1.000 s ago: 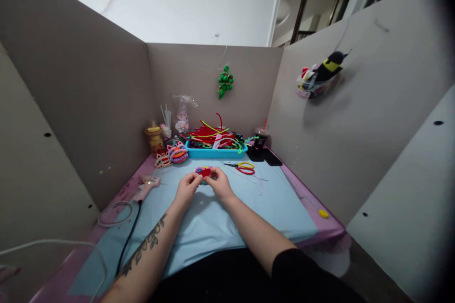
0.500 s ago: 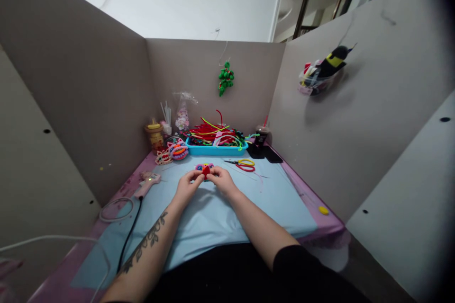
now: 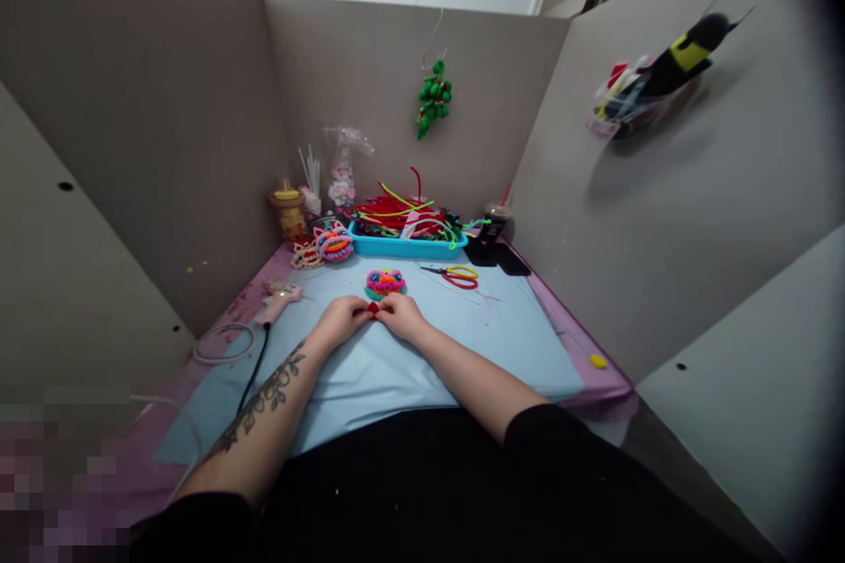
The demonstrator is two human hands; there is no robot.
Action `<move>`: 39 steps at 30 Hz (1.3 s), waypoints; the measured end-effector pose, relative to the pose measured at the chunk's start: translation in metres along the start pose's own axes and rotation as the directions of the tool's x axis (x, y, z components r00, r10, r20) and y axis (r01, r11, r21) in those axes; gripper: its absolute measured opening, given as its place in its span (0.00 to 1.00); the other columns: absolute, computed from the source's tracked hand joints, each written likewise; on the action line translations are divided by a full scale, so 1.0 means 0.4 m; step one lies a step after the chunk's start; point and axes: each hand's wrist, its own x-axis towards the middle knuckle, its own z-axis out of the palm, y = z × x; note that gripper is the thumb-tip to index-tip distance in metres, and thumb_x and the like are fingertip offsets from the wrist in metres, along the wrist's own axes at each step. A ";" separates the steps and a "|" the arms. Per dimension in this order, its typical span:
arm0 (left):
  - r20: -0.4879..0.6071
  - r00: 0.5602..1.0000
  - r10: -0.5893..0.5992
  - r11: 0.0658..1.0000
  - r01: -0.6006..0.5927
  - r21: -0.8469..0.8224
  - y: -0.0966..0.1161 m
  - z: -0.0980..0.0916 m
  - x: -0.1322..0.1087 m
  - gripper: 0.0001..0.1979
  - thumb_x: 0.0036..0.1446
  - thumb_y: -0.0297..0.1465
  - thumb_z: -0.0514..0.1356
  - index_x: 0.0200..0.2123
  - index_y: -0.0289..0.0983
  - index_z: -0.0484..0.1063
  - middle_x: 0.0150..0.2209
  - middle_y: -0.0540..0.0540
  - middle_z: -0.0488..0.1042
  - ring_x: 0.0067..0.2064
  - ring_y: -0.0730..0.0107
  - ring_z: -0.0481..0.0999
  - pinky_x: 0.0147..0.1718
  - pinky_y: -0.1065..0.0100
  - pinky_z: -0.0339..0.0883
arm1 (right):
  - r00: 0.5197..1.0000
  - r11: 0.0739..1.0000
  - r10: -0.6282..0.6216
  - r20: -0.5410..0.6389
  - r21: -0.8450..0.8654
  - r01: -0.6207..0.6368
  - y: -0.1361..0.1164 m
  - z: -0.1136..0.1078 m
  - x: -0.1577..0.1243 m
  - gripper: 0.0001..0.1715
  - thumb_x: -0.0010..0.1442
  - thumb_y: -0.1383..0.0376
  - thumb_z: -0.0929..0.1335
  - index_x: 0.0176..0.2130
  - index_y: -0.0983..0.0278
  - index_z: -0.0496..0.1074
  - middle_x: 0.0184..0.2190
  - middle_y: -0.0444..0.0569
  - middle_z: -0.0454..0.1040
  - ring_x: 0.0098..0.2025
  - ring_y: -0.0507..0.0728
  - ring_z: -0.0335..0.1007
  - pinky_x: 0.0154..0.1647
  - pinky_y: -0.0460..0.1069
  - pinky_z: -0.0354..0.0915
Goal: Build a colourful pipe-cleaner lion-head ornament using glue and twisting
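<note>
Between my fingertips is a small red fuzzy piece (image 3: 373, 310), perhaps bent pipe cleaner; its exact shape is too small to tell. My left hand (image 3: 341, 318) pinches it from the left, and my right hand (image 3: 400, 317) pinches it from the right. Just beyond them lies a colourful fuzzy animal head (image 3: 385, 283) with blue eyes, in pink, orange and teal. Scissors (image 3: 455, 276) with one yellow and one red handle rest to the right of it. A pink glue gun (image 3: 278, 304) lies left of my left hand.
A blue tray (image 3: 409, 246) of red, green and other pipe cleaners stands at the back. Two finished-looking animal heads (image 3: 334, 242) sit left of it, near a yellow-lidded cup (image 3: 289, 211). A dark drink cup (image 3: 494, 222) stands right. Grey panels (image 3: 370, 70) enclose three sides.
My hands have come down and nearer to me with the red piece, so the animal head behind them shows more fully. The camera view has tilted downward.
</note>
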 end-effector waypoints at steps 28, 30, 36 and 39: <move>0.011 1.000 0.017 1.000 -0.017 0.000 -0.010 0.016 0.007 0.09 0.52 0.31 0.57 0.30 0.36 0.77 0.28 0.47 0.75 0.30 0.70 0.72 0.30 0.72 0.59 | 1.000 0.998 -0.018 -0.014 -0.066 0.017 0.001 0.002 -0.003 0.05 0.50 0.69 0.69 0.23 0.65 0.73 0.25 0.45 0.71 0.29 0.52 0.63 0.31 0.45 0.56; 0.009 1.000 0.016 1.000 -0.016 -0.004 -0.010 0.016 0.009 0.09 0.52 0.30 0.57 0.30 0.36 0.77 0.28 0.47 0.75 0.30 0.70 0.71 0.29 0.72 0.59 | 1.000 0.997 -0.020 -0.011 -0.070 0.019 0.001 0.002 -0.002 0.06 0.50 0.69 0.69 0.23 0.65 0.73 0.24 0.45 0.71 0.29 0.52 0.63 0.31 0.45 0.55; 0.013 1.000 0.002 1.000 -0.002 -0.005 -0.002 0.011 0.007 0.08 0.52 0.30 0.58 0.28 0.35 0.77 0.27 0.47 0.75 0.29 0.71 0.70 0.28 0.72 0.58 | 1.000 0.997 -0.005 0.005 -0.081 0.006 0.000 0.001 0.000 0.06 0.50 0.69 0.69 0.22 0.65 0.73 0.25 0.45 0.71 0.29 0.52 0.63 0.30 0.45 0.55; 0.010 1.000 -0.018 0.999 0.018 -0.032 0.007 0.002 0.000 0.10 0.52 0.32 0.57 0.29 0.35 0.77 0.27 0.47 0.75 0.29 0.70 0.71 0.29 0.72 0.59 | 1.000 0.997 0.007 0.013 -0.082 -0.006 -0.002 0.000 0.000 0.06 0.50 0.69 0.69 0.23 0.64 0.73 0.25 0.45 0.71 0.29 0.52 0.64 0.30 0.45 0.56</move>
